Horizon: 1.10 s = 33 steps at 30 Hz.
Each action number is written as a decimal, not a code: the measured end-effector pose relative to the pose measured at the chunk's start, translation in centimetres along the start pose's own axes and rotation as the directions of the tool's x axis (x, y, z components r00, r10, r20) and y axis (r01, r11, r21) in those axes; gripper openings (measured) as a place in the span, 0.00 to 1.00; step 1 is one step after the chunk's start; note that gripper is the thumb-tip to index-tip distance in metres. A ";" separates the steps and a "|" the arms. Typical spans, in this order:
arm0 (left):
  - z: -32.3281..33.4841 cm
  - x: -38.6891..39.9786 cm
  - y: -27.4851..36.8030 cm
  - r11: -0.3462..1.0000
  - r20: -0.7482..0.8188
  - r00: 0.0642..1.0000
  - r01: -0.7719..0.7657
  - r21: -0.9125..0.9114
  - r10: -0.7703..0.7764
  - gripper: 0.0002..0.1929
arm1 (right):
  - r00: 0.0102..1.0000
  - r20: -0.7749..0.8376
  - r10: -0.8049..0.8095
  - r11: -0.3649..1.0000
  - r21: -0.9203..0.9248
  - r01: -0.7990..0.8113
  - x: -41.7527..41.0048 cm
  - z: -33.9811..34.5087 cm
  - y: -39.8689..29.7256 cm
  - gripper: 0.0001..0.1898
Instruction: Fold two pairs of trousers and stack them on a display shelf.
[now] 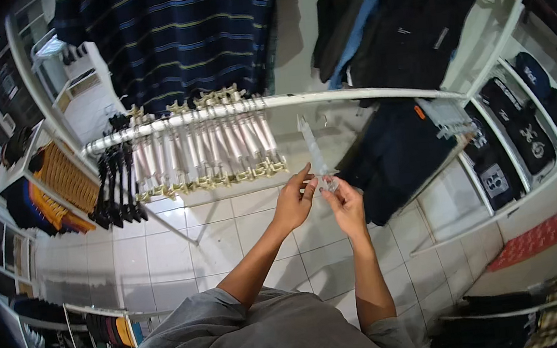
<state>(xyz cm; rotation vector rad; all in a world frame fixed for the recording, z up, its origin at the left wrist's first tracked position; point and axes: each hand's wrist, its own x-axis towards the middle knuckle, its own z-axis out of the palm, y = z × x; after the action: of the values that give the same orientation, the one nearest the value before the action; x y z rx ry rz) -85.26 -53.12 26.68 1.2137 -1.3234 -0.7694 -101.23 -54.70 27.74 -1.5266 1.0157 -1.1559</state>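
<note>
My right hand (347,202) pinches the lower end of a clear plastic clip hanger (312,144), which slants up and away toward the rail. My left hand (294,200) is just left of that end, fingers apart and apparently holding nothing; whether a fingertip touches the hanger is hard to tell. Beyond my hands runs a white garment rail (311,97). A dense row of pale clip hangers (208,143) with gold-coloured clips hangs from it on the left, beside several black hangers (117,184). Dark trousers (395,155) hang right of my right hand.
A striped dark polo shirt (195,34) and dark jackets (400,21) hang behind the rail. Shelves with black folded garments (518,128) and a cap (530,69) stand at right. Below the rail, a metal leg (174,227) reaches the tiled floor (259,233). Folded clothes (61,186) fill racks at left.
</note>
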 end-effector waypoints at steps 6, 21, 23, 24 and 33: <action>-3.9 -0.4 2.6 0.908 -0.152 0.988 0.068 0.413 -0.005 0.28 | 0.989 0.110 -0.096 0.995 -0.021 0.099 5.0 2.7 0.0 0.20; -3.7 -1.9 2.3 0.911 -0.190 0.980 0.018 0.412 0.066 0.19 | 0.940 0.285 -0.186 0.959 -0.158 0.237 7.1 5.9 1.1 0.25; -3.3 -2.2 2.6 0.923 -0.186 0.980 0.002 0.386 0.076 0.17 | 0.944 0.263 -0.199 0.962 -0.133 0.240 6.8 5.6 1.5 0.27; -3.2 -2.3 2.9 0.932 -0.194 0.977 -0.012 0.362 0.088 0.15 | 0.946 0.257 -0.198 0.961 -0.137 0.238 6.5 5.6 1.5 0.27; -0.1 -2.1 3.4 0.979 0.076 0.995 -0.083 0.183 0.070 0.13 | 0.968 -0.239 -0.081 0.993 -0.104 0.057 -2.7 -1.0 1.0 0.20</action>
<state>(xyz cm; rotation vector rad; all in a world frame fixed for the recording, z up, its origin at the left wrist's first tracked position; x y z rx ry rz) -86.18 -50.20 29.29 1.2840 -1.5181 -0.6484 -102.85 -52.57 26.32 -1.5321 1.2039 -1.3857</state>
